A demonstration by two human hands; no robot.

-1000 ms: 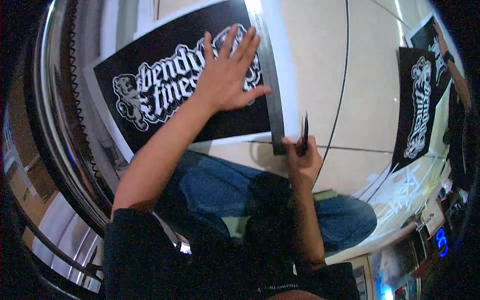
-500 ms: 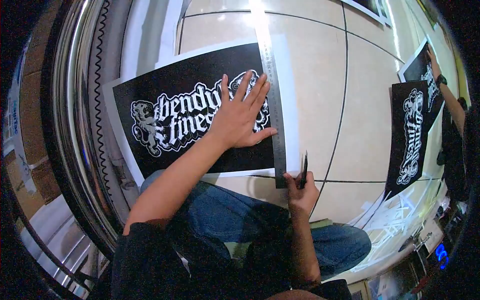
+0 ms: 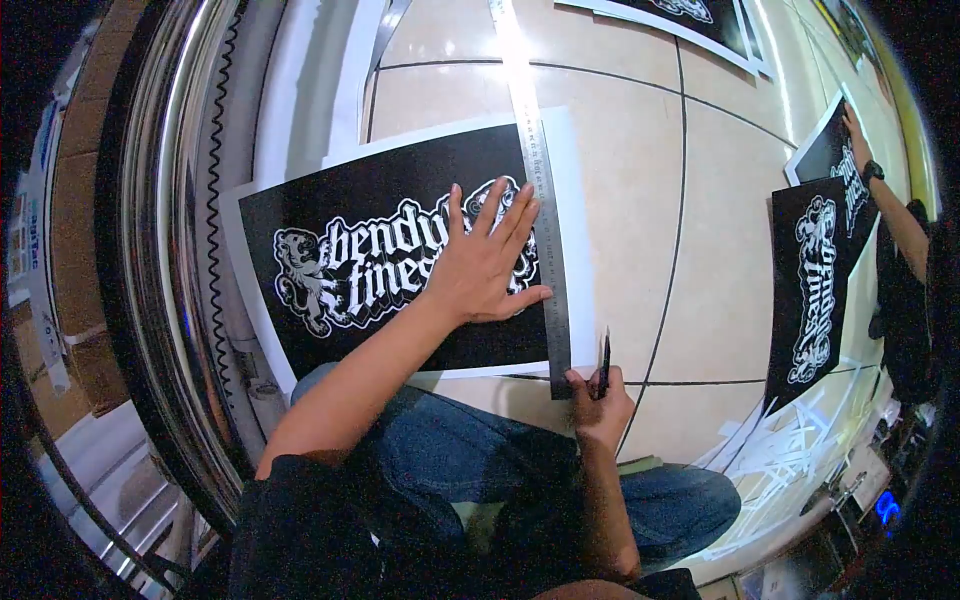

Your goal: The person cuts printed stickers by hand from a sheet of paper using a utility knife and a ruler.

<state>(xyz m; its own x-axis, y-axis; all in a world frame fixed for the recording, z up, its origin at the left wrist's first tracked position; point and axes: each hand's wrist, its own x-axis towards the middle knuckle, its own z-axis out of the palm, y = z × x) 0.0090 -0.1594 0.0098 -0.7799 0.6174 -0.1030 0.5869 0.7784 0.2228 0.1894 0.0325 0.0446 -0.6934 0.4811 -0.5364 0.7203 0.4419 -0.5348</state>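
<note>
A black print (image 3: 460, 345) with white blackletter text and a lion lies on the floor, bordered by white paper. My left hand (image 3: 485, 265) is spread flat on it, fingers apart, with fingertips and thumb at the edge of a long steel ruler (image 3: 556, 300). The ruler lies along the print's right edge. At its near end is my right hand (image 3: 603, 418), closed round a slim black cutter knife (image 3: 604, 366) that points upward. The right thumb is at the ruler's near corner. Part of the lettering is hidden under my left hand.
A co-worker's hand (image 3: 852, 125) rests on another print (image 3: 822, 160) at the right. A second black print (image 3: 808, 290) lies nearer, beside a heap of white paper strips (image 3: 790, 450). Metal rollers (image 3: 165, 200) run along the left. More prints (image 3: 690, 12) lie at the top.
The whole scene sits slightly lower in view, as the camera has shifted. Both my hands, the ruler and the print keep about the same positions relative to each other.
</note>
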